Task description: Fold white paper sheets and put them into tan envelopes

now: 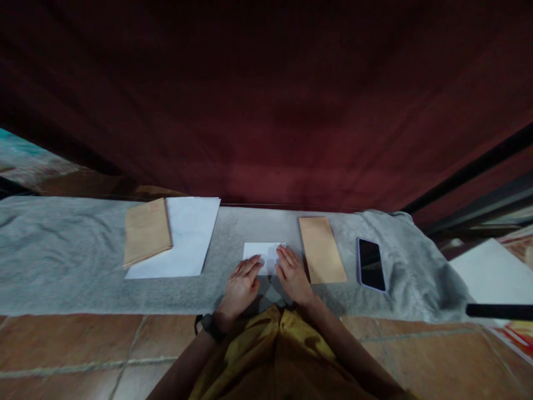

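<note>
A small white piece of paper [265, 251], perhaps folded, lies on the grey cloth [233, 233] in front of me. My left hand [244, 282] rests on its left side, fingers stretched out and lying flat. On the right side of the paper my right hand [292, 275] also lies flat, its fingers extended. Parts of the paper are hidden beneath both hands. Just right of my right hand is a flat brown paper envelope or bag [323, 250].
To the left, folded brown paper [146, 233] overlaps white sheets [187, 239]. A phone [371, 265] lies at the right. Behind the cloth-covered surface hangs a dark red curtain [266, 139]. More white paper [495, 278] and a dark bar [499, 311] are at the far right; floor tiles [83, 344] show below.
</note>
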### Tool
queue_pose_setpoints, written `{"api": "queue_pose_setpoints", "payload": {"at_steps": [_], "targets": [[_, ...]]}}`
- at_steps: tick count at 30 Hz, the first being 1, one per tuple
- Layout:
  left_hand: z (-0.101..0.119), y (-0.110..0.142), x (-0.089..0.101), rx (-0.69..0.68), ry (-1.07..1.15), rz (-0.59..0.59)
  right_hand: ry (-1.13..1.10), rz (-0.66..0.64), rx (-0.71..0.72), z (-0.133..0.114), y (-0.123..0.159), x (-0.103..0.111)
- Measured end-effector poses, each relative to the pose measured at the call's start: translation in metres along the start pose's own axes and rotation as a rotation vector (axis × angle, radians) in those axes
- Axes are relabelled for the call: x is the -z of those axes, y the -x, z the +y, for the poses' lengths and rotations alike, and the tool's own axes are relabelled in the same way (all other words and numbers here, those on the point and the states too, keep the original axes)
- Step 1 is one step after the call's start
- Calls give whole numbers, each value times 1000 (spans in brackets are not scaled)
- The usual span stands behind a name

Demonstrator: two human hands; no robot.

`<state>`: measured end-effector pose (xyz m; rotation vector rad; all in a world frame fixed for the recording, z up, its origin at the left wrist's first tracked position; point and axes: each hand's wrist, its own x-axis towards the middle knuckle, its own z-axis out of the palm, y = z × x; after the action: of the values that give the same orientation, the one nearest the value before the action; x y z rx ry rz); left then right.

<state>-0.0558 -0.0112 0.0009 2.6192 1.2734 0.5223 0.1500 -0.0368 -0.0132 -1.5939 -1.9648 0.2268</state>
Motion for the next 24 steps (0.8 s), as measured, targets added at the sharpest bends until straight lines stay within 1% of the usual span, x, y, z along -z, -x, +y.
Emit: {"api": "queue_pose_setpoints", "payload": {"at_steps": [4,6,9,12,16,21,24], "targets": [[11,-7,-1,-10,-30,-33,132,-93,53,-11,7,-14],[16,-12,-7,-8,-87,-38,200,-101,56,-14,10,-18],[18,-15,-18,25,-158,-29,278,-77,36,-14,16,-22],[16,-12,-25,76,-202,-11,332,-41,12,-11,21,-22],[9,-6,-27,167,-231,21,369,19,-36,-8,25,-20],[2,1,-26,262,-232,81,373,23,-67,-6,32,-15],[4,-3,-22,278,-234,113,352,19,-85,-7,33,-10]]}}
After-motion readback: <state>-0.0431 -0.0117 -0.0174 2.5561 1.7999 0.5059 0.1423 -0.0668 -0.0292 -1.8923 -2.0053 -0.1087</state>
